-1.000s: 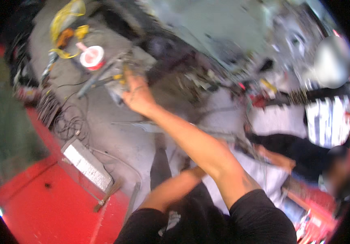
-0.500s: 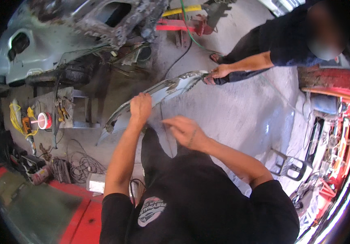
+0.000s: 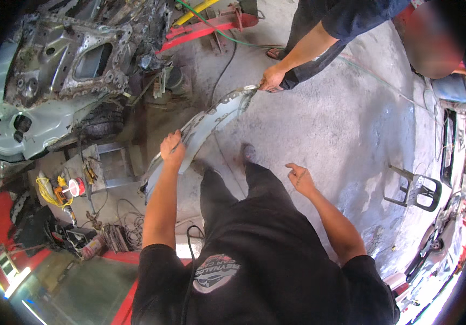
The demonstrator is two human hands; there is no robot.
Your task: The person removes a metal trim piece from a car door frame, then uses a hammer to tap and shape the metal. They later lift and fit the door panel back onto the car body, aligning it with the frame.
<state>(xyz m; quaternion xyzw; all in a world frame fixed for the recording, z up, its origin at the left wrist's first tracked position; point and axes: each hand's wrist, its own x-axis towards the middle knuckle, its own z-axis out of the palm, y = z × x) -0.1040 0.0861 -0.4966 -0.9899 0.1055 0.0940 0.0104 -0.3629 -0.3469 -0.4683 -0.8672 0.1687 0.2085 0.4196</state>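
Grey metal panel (image 3: 208,129) held between two people

Long, narrow and curved, the panel lies ahead of the person, running slantwise from the lower left to the upper right of the view. Its pale face is turned up toward the camera, and its far edge carries rough, darker patches.

The person's left hand (image 3: 173,148) grips the panel near its nearer end, fingers folded over the edge. At the far end, a co-worker's hand (image 3: 272,79) has hold of the tip. The person's right hand (image 3: 301,180) is well apart from the panel, above the floor (image 3: 325,124); its fingers are loosely bent, the index finger stretched out to the left, and it holds nothing.

Beyond the panel, to the left, stands a stripped vehicle body (image 3: 49,129) of bare, partly rusted metal, with a dark tyre (image 3: 102,123) beneath it. Near that lie a red and white tub (image 3: 77,187), a yellow cord (image 3: 44,194) and an orange tool (image 3: 59,195). Coiled cable (image 3: 131,228) rests nearer the person, beside a red car (image 3: 127,303).

At the top, a green hose (image 3: 219,32) crosses a red metal beam (image 3: 206,33). Over to the right, a white frame-shaped piece (image 3: 430,194) sits on the floor.
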